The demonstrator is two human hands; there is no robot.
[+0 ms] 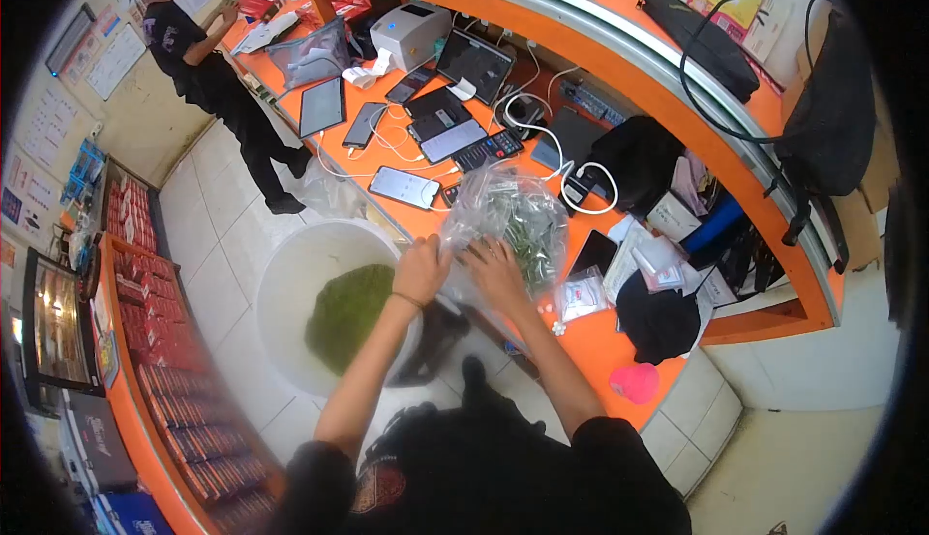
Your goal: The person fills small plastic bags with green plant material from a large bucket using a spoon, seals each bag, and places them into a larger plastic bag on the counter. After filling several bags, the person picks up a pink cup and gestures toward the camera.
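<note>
A clear plastic bag (523, 221) with green leafy stems inside lies on the orange counter (592, 346) in front of me. My left hand (423, 269) is closed around the near left edge of the bag. My right hand (494, 269), fingers bent, grips the plastic at its near side. Below my left forearm a large white tub (290, 264) stands on the floor, holding a mass of fine green material (348, 317). Just beyond the bag lies a lit phone (404, 187) with a cable.
Phones, a tablet (322, 107), a remote control (488, 151), cables and a label printer (410, 34) crowd the counter. At right are a small clear packet (581, 296), black cloth (658, 317) and a pink item (635, 382). Another person (208, 61) stands at the far left.
</note>
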